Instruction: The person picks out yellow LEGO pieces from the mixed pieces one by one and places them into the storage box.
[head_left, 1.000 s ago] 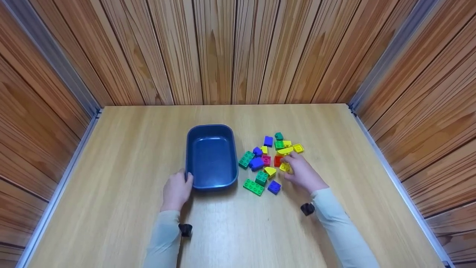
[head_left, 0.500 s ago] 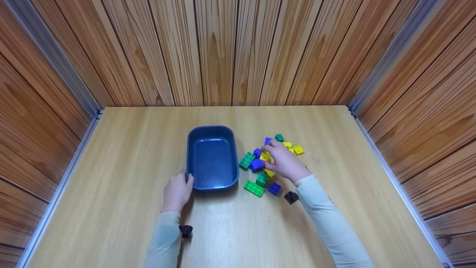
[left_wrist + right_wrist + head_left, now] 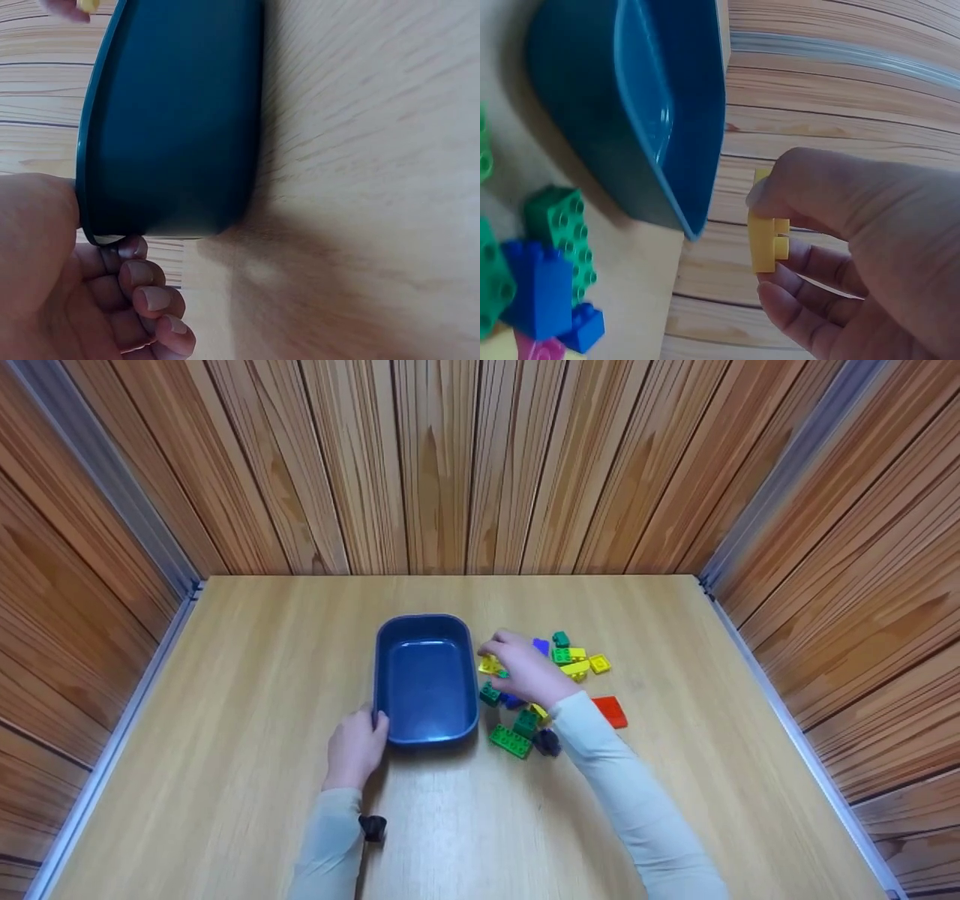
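Note:
My left hand (image 3: pixel 355 748) grips the rim of a dark blue plastic tub (image 3: pixel 427 733) at its near left corner. In the left wrist view the thumb side lies over the rim (image 3: pixel 84 172) and the fingertips (image 3: pixel 156 298) curl below it. My right hand (image 3: pixel 529 671) pinches a yellow toy brick (image 3: pixel 762 244) between thumb and fingers, studs toward the palm. It is raised just right of the tub's right rim. Under and around that hand lie loose bricks, among them a long green brick (image 3: pixel 511 741) and a blue brick (image 3: pixel 540 289).
Beyond the right hand sit more bricks, including a yellow one (image 3: pixel 599 664) and a dark green one (image 3: pixel 560 639). A flat red brick (image 3: pixel 609 711) lies right of the right forearm. Wood-patterned walls (image 3: pixel 450 465) enclose the wooden table (image 3: pixel 262 660).
My right hand has carried the yellow brick leftward from the pile to near the tub's rim. The red brick now shows farther right. My left hand has stayed on the tub.

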The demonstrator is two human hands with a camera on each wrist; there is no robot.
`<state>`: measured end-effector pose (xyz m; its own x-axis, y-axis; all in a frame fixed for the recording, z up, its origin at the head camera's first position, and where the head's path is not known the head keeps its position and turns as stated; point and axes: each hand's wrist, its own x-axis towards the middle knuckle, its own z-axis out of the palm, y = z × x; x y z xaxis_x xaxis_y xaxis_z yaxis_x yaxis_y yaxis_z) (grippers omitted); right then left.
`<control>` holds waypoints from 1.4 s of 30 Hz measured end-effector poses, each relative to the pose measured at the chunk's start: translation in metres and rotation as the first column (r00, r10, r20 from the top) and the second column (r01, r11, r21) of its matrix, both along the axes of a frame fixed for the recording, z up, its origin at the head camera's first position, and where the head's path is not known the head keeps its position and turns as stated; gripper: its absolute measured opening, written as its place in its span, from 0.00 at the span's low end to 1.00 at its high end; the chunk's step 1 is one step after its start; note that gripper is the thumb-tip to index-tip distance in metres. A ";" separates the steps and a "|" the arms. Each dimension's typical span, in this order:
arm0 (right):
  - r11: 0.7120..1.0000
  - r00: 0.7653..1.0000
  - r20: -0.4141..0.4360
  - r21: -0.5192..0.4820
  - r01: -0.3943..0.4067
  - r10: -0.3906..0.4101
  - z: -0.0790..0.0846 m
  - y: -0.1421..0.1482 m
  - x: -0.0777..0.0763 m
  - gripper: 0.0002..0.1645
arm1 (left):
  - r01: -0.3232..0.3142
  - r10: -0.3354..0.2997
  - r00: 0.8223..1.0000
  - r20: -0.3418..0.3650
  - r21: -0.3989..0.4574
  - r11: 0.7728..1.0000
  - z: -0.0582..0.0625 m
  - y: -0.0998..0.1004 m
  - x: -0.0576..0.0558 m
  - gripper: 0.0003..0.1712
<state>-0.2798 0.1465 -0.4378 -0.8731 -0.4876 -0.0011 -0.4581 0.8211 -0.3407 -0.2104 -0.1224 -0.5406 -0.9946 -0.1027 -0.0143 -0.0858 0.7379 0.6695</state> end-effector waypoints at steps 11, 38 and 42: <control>0.996 0.993 0.067 -0.001 -0.094 0.094 -0.005 -0.055 -0.007 0.24 | -0.004 0.004 1.000 0.008 -0.003 1.000 0.000 0.001 -0.001 0.26; 0.981 0.981 0.086 0.070 -0.182 0.176 -0.047 -0.122 -0.016 0.24 | -0.012 0.012 0.999 0.034 0.018 1.000 0.001 0.003 -0.003 0.19; 0.980 0.981 0.103 0.092 -0.177 0.168 -0.052 -0.124 -0.016 0.24 | -0.015 0.014 0.999 0.042 0.031 0.999 0.001 0.002 -0.002 0.18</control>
